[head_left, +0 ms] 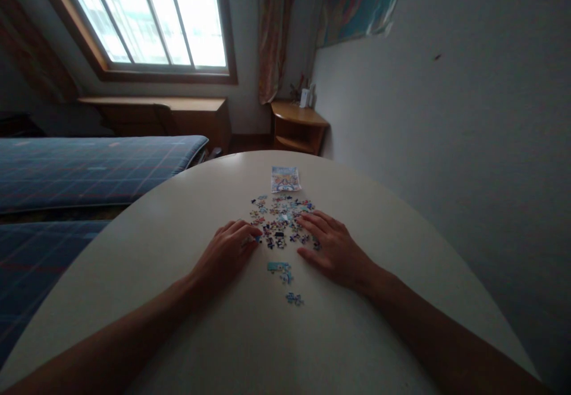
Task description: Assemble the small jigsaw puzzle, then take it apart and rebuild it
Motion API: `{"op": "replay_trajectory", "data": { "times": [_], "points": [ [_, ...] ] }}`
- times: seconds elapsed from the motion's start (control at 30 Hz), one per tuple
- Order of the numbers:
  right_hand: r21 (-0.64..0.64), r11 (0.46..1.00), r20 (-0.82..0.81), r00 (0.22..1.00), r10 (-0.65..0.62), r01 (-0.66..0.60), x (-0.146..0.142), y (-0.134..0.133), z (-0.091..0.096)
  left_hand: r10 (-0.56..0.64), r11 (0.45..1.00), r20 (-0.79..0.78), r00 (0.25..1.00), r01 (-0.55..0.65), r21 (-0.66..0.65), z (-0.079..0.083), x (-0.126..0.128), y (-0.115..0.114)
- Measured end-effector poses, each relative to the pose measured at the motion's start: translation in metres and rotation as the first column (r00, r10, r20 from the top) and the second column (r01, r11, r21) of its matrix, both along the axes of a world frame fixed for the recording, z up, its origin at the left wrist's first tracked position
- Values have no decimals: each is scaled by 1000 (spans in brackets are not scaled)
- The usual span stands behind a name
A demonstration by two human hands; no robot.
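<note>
A heap of small jigsaw puzzle pieces [280, 226] lies spread on a round white table [214, 335]. At its left edge my left hand [228, 245] is closed, with a small blue puzzle piece [257, 238] at its fingertips. My right hand [332, 246] rests on the right side of the heap, fingers spread and touching pieces, thumb apart. Nearer to me lie a joined light-blue strip of pieces [277, 266], a pale blue piece [286, 278] just below it, and a small joined cluster [294, 299].
Behind the heap lies a printed picture sheet [285, 179]. Plaid-covered mattresses [89, 169] border the table on the left, and a white wall [446, 145] stands on the right. Beyond are a wooden desk [178, 104], a corner shelf [298, 113] and a bright window [147, 14].
</note>
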State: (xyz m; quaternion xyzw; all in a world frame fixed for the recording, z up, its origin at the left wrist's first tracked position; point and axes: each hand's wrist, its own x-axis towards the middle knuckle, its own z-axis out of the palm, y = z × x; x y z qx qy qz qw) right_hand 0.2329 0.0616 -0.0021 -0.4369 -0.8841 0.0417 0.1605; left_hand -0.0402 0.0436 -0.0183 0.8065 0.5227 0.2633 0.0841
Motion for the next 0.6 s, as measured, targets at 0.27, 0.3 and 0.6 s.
{"op": "replay_trajectory", "data": {
  "times": [0.27, 0.3, 0.6],
  "points": [
    [-18, 999, 23, 999, -27, 28, 0, 1, 1, -18, 1000, 0, 1000, 18, -3, 0, 0, 0],
    [-9, 999, 10, 999, -45, 45, 0, 1, 1, -17, 1000, -1, 1000, 17, -4, 0, 0, 0],
    [21, 994, -75, 992, -105, 107, 2, 4, -4, 42, 998, -44, 998, -40, 38, -1, -1, 0]
  ]
}}
